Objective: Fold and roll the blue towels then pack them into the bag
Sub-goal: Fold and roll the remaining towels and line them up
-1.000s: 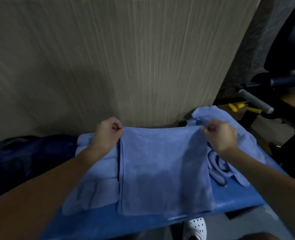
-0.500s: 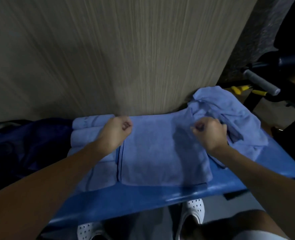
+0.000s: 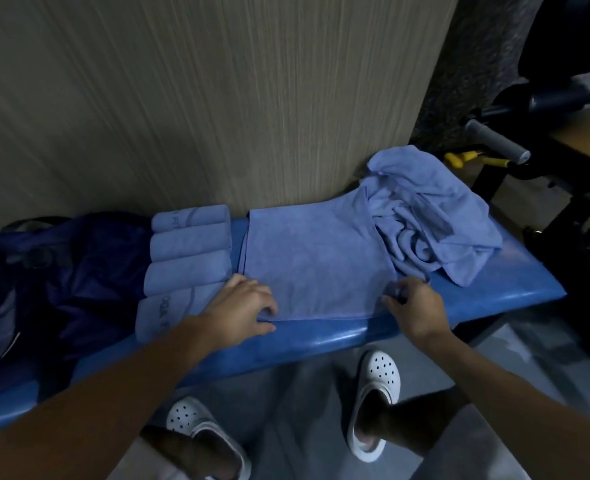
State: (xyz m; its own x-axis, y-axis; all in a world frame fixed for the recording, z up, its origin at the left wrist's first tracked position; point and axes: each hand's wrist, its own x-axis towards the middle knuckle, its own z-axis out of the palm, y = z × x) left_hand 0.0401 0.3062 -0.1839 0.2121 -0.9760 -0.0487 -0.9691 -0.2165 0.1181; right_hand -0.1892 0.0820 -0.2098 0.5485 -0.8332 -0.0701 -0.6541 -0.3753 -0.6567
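The left hand (image 3: pixel 241 306) and right hand (image 3: pixel 414 306) are pinching the near corners of the folded towel (image 3: pixel 314 261); if one side is leading, the roll is probably going crooked.

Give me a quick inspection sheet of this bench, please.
Surface: blue padded bench against a wood-grain wall panel.
Job's things: folded towel flat mid-bench; rolled towels side by side to its left; loose towel heap to its right; dark bag at far left.
Clutter: yellow-handled tool behind the heap.
Hands: left hand and right hand each grip a near corner of the folded towel.
Cables: nothing seen.
Surroundings: grey handle grip on a black frame, right; white clogs below.
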